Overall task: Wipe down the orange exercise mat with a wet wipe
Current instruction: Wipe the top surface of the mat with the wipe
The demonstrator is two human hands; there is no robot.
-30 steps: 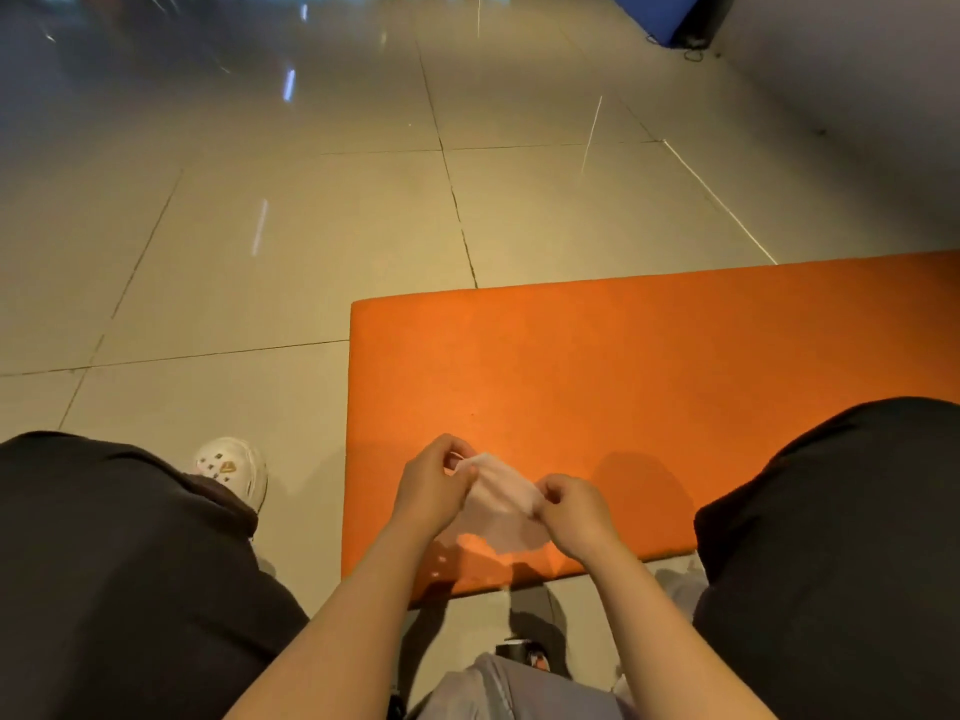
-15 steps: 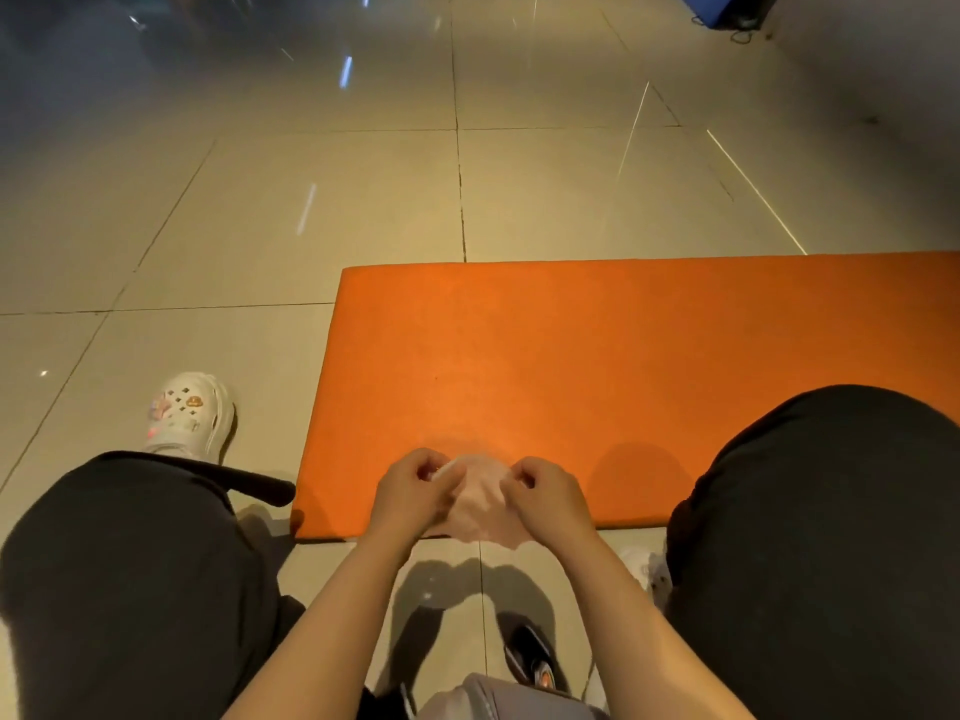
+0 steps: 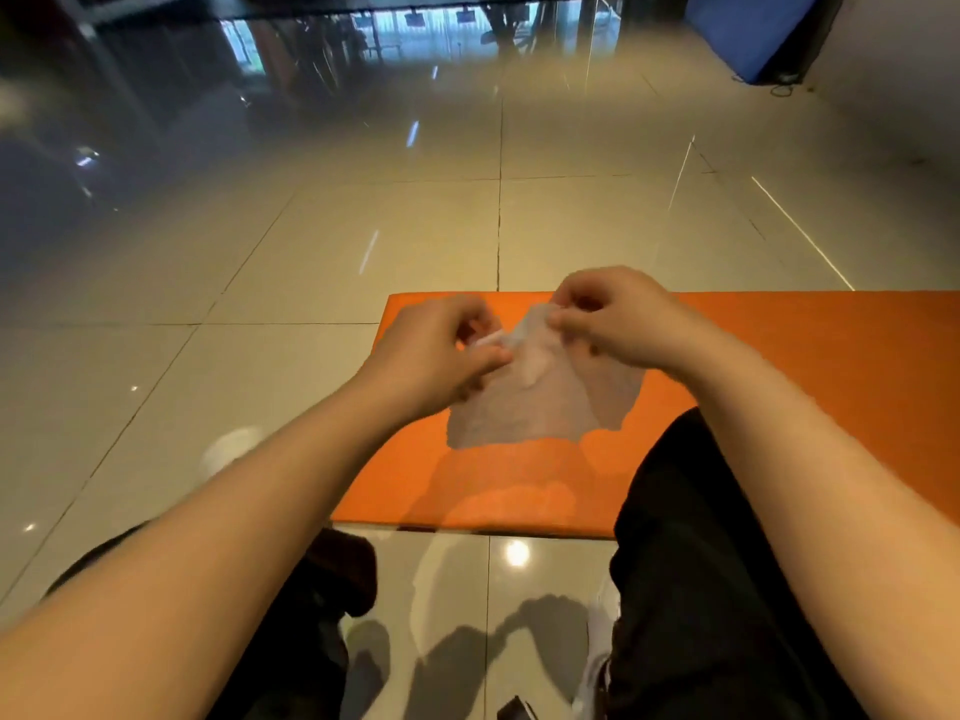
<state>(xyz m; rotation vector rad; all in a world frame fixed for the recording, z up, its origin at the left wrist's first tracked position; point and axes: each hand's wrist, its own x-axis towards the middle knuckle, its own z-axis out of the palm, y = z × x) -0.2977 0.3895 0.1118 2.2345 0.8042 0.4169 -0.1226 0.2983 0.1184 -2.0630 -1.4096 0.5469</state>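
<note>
Hanging between them, the wet wipe (image 3: 535, 402) is pinched by left hand (image 3: 431, 356) and right hand (image 3: 618, 319) above the orange mat (image 3: 805, 345).

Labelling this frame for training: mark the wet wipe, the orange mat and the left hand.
wet wipe (image 3: 530, 402), head view, middle of the hanging sheet
orange mat (image 3: 810, 345), head view, bare top surface right of the hands
left hand (image 3: 431, 350), head view, back of the hand
</note>
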